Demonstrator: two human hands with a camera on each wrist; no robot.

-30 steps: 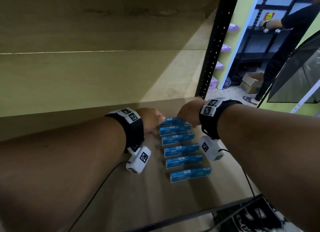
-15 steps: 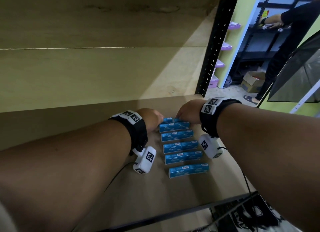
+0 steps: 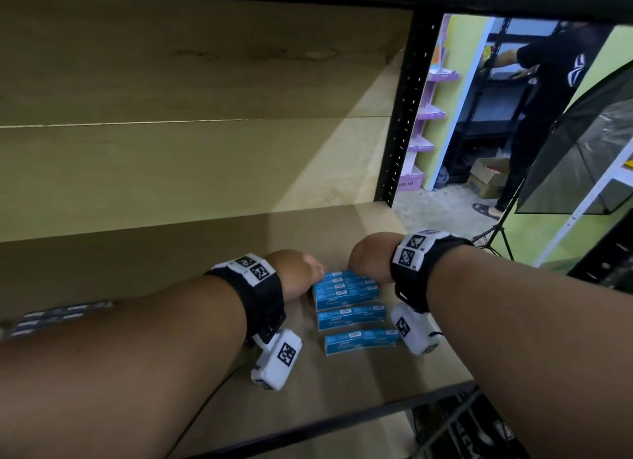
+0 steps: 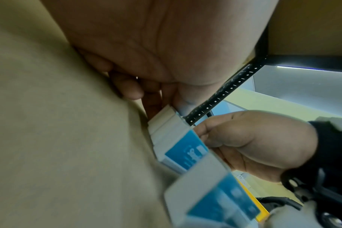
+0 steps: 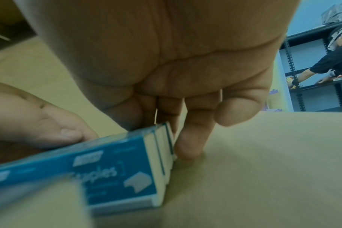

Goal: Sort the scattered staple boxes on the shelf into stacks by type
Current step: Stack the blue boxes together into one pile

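Blue staple boxes lie in a row on the brown shelf board [image 3: 205, 253]. The far ones are packed tight into one group [image 3: 346, 289]. Two more lie apart nearer me, one box [image 3: 351, 317] and another box [image 3: 361, 341]. My left hand [image 3: 313, 270] holds the group's left end, with the thumb on the white box ends [image 4: 166, 123]. My right hand [image 3: 356, 263] grips the right end. In the right wrist view its fingers [image 5: 187, 146] reach down behind the group [image 5: 111, 174] and the thumb lies on top.
A black perforated upright [image 3: 404, 116] bounds the shelf on the right, and a black rail [image 3: 308, 427] runs along its front edge. Blurred pale boxes [image 3: 58, 316] lie at the far left behind my forearm. Another person [image 3: 548, 99] stands at a far rack beside a lighting umbrella [image 3: 589, 143].
The far boxes, spaced apart before, are now drawn together into one tight group between my hands. The two nearest boxes have stayed where they were.
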